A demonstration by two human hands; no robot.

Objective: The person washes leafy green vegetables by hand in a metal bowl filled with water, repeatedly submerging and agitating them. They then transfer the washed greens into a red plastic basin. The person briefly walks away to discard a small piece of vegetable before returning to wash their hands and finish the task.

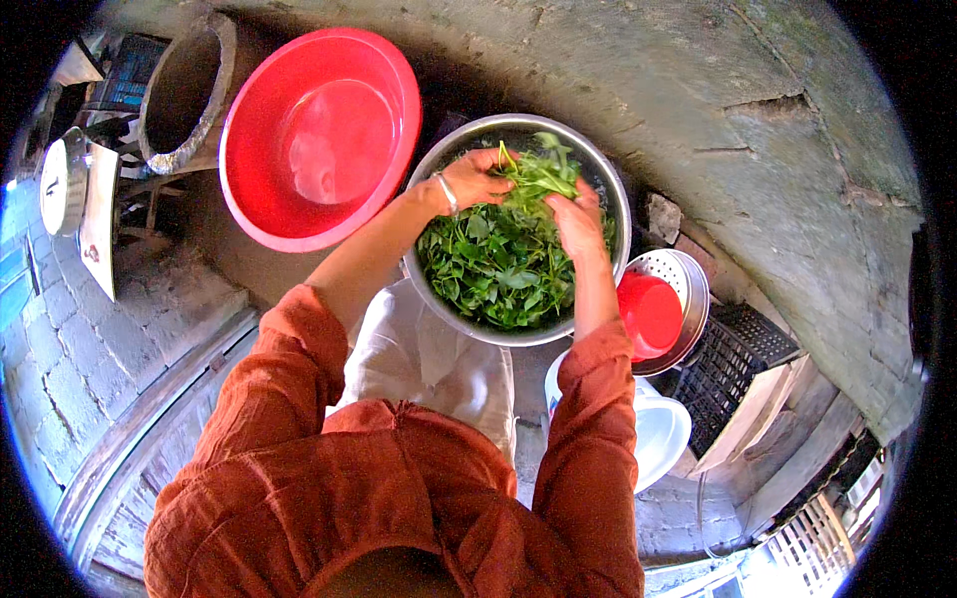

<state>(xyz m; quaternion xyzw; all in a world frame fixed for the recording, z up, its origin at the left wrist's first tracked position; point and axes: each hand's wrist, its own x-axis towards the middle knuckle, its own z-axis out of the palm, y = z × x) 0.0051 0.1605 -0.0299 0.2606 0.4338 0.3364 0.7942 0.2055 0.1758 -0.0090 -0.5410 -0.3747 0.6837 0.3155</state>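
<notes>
A wide metal basin stands in front of me, its lower part filled with dark green leafy greens. Over its far side, my left hand, with a pale bracelet at the wrist, has its fingers closed on the stems of a lighter bunch of greens. My right hand grips the same bunch from the right, thumb toward the stems. The tips of the bunch are blurred. Some fingers of both hands are hidden by the leaves.
Left of the basin sits a big red plastic tub. To its right are a metal colander holding a red bowl, a white bucket and a black crate. A grey wall rises behind.
</notes>
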